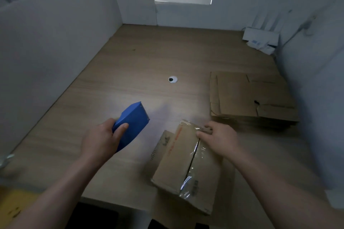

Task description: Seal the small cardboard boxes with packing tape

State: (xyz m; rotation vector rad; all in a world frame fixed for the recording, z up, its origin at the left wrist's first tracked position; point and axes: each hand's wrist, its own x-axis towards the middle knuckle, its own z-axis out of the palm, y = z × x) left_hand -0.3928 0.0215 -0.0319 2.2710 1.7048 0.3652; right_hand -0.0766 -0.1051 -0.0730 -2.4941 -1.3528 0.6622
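Note:
A small closed cardboard box (175, 161) lies at the near edge of the wooden desk, with a strip of clear tape (193, 161) running along its centre seam and over both ends. My right hand (217, 139) rests on the far end of the box, fingertips pressing the tape there. To the left, my left hand (101, 140) grips a blue tape dispenser (131, 123), held just above the desk and apart from the box.
A stack of flattened cardboard boxes (249, 98) lies at the right. A cable grommet (173, 79) sits mid-desk. White partition walls enclose the desk (149, 52) on three sides, and a white router (260, 38) stands in the far right corner.

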